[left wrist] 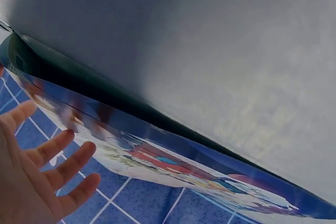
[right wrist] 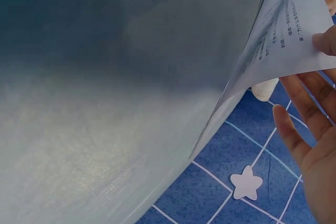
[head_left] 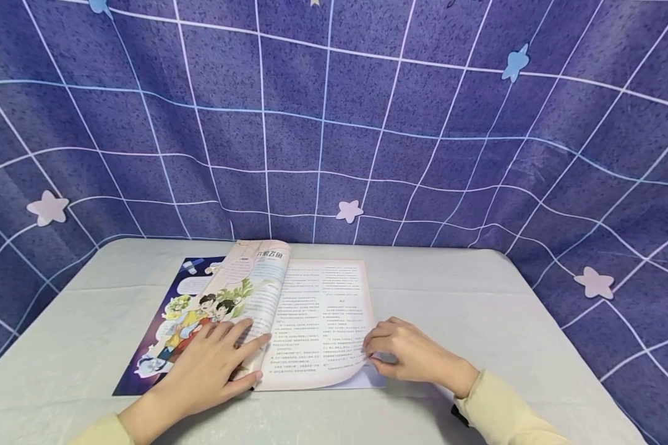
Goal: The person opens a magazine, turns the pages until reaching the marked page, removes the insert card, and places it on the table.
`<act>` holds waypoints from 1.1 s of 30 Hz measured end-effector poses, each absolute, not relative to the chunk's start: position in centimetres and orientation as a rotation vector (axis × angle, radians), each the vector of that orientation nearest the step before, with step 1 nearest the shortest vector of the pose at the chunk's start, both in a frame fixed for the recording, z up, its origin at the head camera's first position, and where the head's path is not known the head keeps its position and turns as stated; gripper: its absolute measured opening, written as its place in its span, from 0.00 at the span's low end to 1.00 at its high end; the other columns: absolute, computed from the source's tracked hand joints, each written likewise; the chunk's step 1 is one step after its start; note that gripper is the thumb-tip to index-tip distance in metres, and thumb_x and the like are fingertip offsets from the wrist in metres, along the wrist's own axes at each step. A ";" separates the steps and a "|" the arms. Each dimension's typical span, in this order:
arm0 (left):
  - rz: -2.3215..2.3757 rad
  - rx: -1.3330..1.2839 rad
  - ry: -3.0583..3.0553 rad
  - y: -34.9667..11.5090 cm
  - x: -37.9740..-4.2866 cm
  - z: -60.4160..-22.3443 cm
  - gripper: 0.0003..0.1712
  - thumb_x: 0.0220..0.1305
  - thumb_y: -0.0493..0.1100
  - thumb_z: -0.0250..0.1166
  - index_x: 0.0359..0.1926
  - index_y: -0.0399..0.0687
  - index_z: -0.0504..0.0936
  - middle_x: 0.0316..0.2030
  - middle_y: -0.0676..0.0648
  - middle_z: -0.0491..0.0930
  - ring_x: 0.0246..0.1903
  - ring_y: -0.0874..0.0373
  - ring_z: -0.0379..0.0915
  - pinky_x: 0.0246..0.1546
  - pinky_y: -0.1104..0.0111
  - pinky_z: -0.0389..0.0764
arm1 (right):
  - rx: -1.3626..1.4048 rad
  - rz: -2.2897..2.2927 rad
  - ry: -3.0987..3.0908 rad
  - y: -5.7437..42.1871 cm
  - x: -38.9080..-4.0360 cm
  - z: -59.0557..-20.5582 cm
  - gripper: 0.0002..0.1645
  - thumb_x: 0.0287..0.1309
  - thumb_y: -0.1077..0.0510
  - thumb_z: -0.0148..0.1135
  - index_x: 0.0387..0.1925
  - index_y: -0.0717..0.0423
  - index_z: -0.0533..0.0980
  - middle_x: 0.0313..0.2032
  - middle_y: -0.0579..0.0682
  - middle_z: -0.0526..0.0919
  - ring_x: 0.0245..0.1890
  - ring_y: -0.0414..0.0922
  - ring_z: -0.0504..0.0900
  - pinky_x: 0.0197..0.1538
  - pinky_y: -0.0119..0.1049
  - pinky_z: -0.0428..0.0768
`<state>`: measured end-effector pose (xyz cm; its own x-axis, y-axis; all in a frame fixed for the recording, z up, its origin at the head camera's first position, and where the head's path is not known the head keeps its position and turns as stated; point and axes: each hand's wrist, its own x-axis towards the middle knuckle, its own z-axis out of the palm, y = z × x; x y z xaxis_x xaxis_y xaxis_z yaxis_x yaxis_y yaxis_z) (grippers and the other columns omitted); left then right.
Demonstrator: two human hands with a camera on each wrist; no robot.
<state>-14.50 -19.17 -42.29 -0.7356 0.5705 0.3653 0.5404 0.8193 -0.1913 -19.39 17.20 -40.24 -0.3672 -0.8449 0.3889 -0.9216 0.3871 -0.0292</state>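
A magazine point(head_left: 325, 290) lies spread on the table, its right page printed with columns of text. My left hand point(head_left: 208, 364), fingers spread and fairly straight, rests on the lower part of the illustrated left page point(head_left: 222, 290), which bulges up near the spine. In the left wrist view its fingers point(left wrist: 79, 158) show close to the coloured pictures. At the lower right corner my right hand point(head_left: 406, 351) pinches the text page point(right wrist: 289, 51), thumb on one side and fingers behind. That corner curls up, baring a pale sheet point(head_left: 362, 378) beneath.
The table point(head_left: 451, 296) has a pale grey cover and reaches back to a blue curtain point(head_left: 312, 136) with a grid and star pattern. A small black item point(head_left: 459, 415) shows by the right sleeve point(head_left: 501, 408).
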 end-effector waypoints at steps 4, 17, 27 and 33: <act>0.104 -0.825 -2.605 -19.2 -14.4 -42.2 0.33 0.53 0.70 0.52 0.58 0.65 0.72 0.54 0.45 0.71 0.50 0.47 0.68 0.50 0.48 0.66 | 1.543 0.362 -2.336 17.1 -19.4 -40.1 0.05 0.43 0.57 0.65 0.27 0.46 0.79 0.34 0.38 0.82 0.36 0.33 0.77 0.43 0.29 0.73; 0.084 -0.875 -2.538 -19.2 -14.7 -42.3 0.30 0.52 0.68 0.56 0.48 0.55 0.76 0.52 0.47 0.73 0.49 0.48 0.68 0.48 0.52 0.68 | 1.540 0.388 -2.293 16.9 -19.6 -39.2 0.05 0.42 0.57 0.66 0.27 0.48 0.80 0.32 0.38 0.82 0.35 0.34 0.77 0.43 0.30 0.73; 0.051 -0.926 -2.508 -19.1 -14.7 -42.3 0.28 0.51 0.67 0.57 0.45 0.54 0.78 0.48 0.48 0.75 0.47 0.50 0.70 0.47 0.54 0.69 | 1.526 0.404 -2.248 16.8 -20.0 -38.5 0.05 0.43 0.58 0.66 0.28 0.49 0.79 0.31 0.38 0.82 0.34 0.34 0.78 0.43 0.31 0.74; 0.075 -0.940 -2.522 -18.9 -14.7 -42.2 0.28 0.51 0.69 0.55 0.43 0.56 0.79 0.47 0.49 0.76 0.48 0.51 0.71 0.47 0.54 0.69 | 1.527 0.445 -2.206 16.5 -20.3 -38.2 0.06 0.42 0.59 0.66 0.28 0.51 0.79 0.30 0.40 0.82 0.34 0.35 0.78 0.43 0.32 0.74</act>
<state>-14.66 -18.94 -42.22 -0.6690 0.6337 0.3884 0.6097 0.7668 -0.2010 -20.28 16.54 -38.16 -0.3093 -0.8039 0.5080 -0.9380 0.3458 -0.0239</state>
